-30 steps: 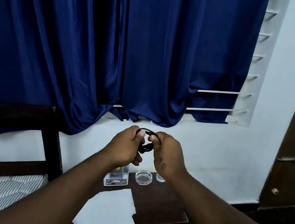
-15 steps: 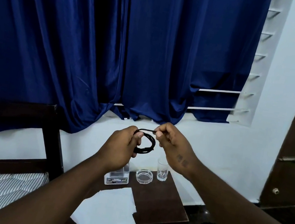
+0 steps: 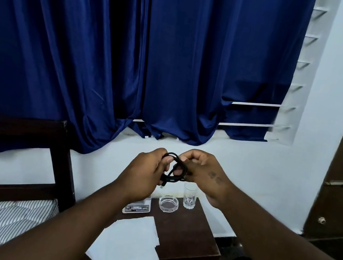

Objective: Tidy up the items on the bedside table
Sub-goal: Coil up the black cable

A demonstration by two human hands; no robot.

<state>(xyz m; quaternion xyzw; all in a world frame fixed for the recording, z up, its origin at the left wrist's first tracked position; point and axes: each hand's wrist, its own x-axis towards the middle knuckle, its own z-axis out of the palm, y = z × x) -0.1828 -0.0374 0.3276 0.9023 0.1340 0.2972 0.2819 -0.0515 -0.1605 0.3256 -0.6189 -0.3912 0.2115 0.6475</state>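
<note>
— Which step are you on?
— Coiling the black cable (image 3: 173, 175). My left hand (image 3: 144, 177) grips the loops and my right hand (image 3: 206, 176) pinches the loose end, above the bench (image 3: 189, 235).
— Next?
— Probably tuck the end through, then set the coil down beside the papers (image 3: 131, 243).

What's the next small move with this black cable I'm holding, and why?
Probably wrap the dangling plug end round the coiled black cable: both the left hand and right hand grip the loop, but that end hangs loose below.
</note>
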